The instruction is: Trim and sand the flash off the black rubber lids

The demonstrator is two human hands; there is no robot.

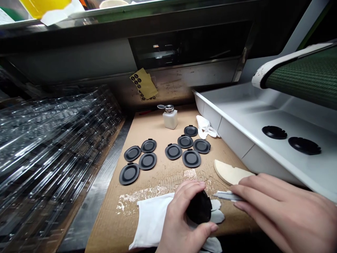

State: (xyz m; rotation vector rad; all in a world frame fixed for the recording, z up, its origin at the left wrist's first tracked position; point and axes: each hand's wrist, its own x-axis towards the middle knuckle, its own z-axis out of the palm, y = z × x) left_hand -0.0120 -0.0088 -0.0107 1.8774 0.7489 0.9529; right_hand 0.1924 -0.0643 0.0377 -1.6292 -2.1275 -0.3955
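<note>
A round black plastic lid [199, 208] with a small tab at its edge is held upright by my left hand [177, 219], fingers and thumb around its rim. My right hand [284, 207] grips a slim utility knife [228, 196], its pale tip pointing left towards the lid but apart from it. Beneath my left hand lies a white glove [152, 214], partly covered. Beyond my right fingers rests a cream half-round pad [230, 171]. Several similar black lids lie flat on the cardboard, in a left group [147, 161] and a right group [191, 159].
A white tray [221, 112] holding black parts [274, 132] stands right, under a green conveyor belt [308, 73]. Clear plastic trays [79, 123] are stacked left. A dispenser bottle [170, 119] and white cloth [205, 127] sit farther back, below yellow sticker sheets [147, 86].
</note>
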